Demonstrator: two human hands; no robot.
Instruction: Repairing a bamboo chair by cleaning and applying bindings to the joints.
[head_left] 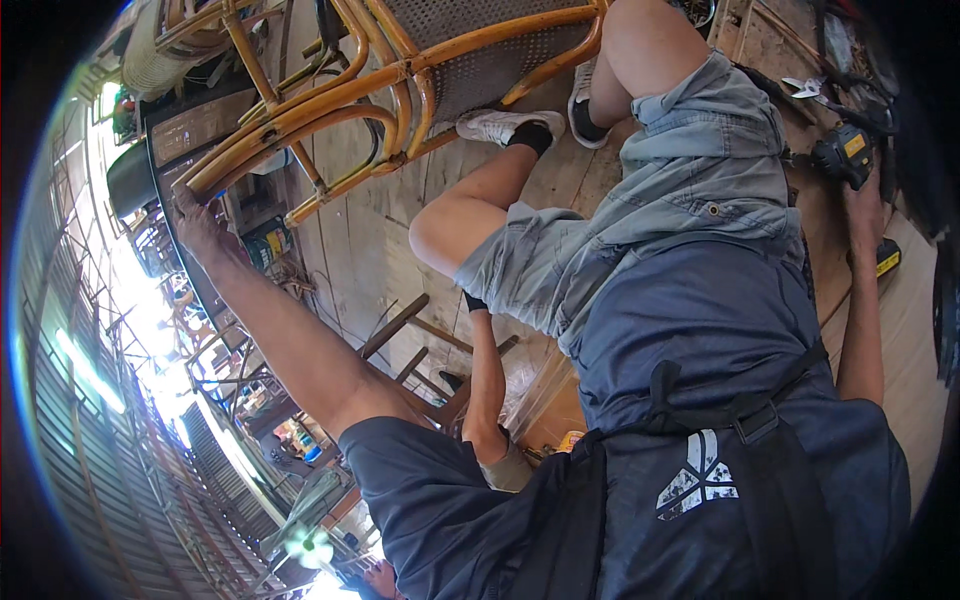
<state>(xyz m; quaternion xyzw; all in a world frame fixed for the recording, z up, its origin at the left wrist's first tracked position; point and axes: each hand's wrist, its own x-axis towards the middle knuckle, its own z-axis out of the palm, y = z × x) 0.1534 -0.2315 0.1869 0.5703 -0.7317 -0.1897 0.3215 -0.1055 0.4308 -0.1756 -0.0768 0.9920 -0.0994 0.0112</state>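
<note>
My left arm reaches out to the upper left. My left hand (205, 232) is closed round the end of a bamboo or rattan chair frame (290, 128). The chair has bent, glossy orange-brown poles and a dark woven panel (500, 65), and it lies tipped across the upper part of the view. At the right edge, my right hand (866, 205) grips a black and yellow cordless drill (845, 155) by its handle. The drill's battery end (887, 258) shows below the hand. The fingers of both hands are partly hidden.
Wooden boards (375, 235) lie under my white shoes (500, 127). Silver-bladed snips or pliers (803, 88) lie beyond the drill. Another person's bare limb (487, 385) shows at my left, near a dark wooden frame (410, 345). A fan (310, 548) and corrugated wall (60, 450) are further left.
</note>
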